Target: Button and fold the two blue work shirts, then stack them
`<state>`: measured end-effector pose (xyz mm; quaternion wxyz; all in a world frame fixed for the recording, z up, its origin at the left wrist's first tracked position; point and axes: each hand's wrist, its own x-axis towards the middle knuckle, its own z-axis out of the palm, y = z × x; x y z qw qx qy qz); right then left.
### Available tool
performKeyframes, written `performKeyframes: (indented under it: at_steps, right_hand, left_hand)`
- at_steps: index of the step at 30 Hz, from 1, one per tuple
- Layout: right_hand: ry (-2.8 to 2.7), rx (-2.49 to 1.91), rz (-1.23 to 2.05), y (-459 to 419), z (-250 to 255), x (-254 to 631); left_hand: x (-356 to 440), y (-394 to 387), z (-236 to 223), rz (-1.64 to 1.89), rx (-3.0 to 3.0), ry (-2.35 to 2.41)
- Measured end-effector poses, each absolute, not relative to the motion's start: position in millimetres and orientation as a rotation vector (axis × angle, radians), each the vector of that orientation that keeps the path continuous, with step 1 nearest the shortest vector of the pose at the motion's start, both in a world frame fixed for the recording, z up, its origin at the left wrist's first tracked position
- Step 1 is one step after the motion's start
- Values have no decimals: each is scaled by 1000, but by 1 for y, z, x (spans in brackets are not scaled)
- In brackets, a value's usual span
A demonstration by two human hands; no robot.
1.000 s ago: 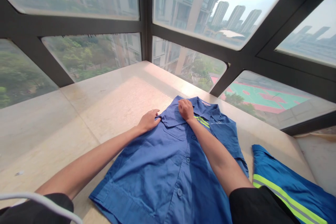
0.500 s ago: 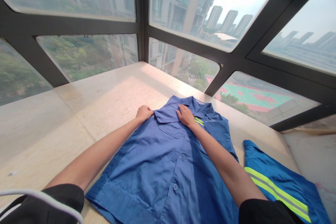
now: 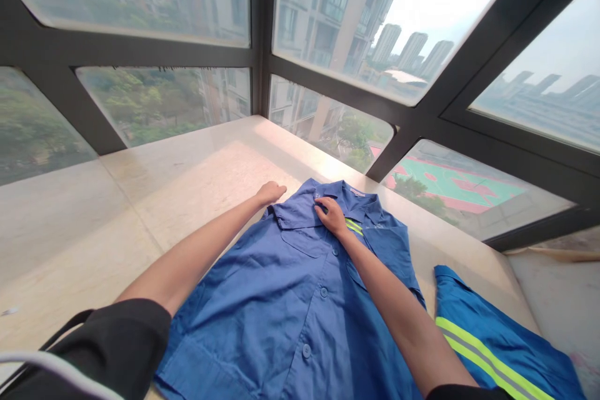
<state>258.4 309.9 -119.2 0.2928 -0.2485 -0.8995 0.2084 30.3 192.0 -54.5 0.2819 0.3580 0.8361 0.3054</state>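
Note:
A blue button-up work shirt (image 3: 290, 300) lies flat, front up, on a pale marble sill (image 3: 140, 206), collar toward the windows. My left hand (image 3: 270, 192) rests at the shirt's left shoulder, by the collar tip, fingers curled down onto the edge of the cloth. My right hand (image 3: 330, 215) lies on the collar at the neck opening, fingers pressed on the fabric. A yellow-green reflective stripe (image 3: 352, 225) shows just right of that hand.
A second blue garment (image 3: 487, 331) with a yellow-green and grey stripe lies to the right on the sill. Dark-framed windows (image 3: 262, 31) wall the sill at the back and right. A white cable (image 3: 56, 372) crosses the lower left corner.
My left hand slid up from the shoulder seam to beside the collar tip. My right hand stayed on the collar, shifting slightly toward me. The view shifted a little.

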Motion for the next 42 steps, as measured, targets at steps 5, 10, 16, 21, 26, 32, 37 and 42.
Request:
performKeyframes:
  at_steps: [5,10,16,21,26,32,37,42]
  right_hand:
    - [-2286,-783,639,313,-125,258]
    - [-2235,-896,650,316,-128,256]
    - [-2078,-851,1147,330,-127,261]
    - [-2019,-844,1262,333,-121,265]
    - [-2105,-862,1278,325,-115,266]
    - [-2086,-829,1294,320,-115,265]
    - [-2051,-783,1229,320,-119,265]
    - [-2100,-784,1117,319,-121,264]
  left_hand:
    - [51,248,-54,852,1019,2222]
    - [65,297,-57,804,1066,2242]
    - [64,326,-64,679,1198,2234]
    - [56,331,-68,573,1313,2276]
    - [50,330,-73,478,1343,2298]
    - [50,324,-68,523,1294,2203]
    - [35,291,-54,521,1139,1969]
    - [11,240,-47,404,966,1760]
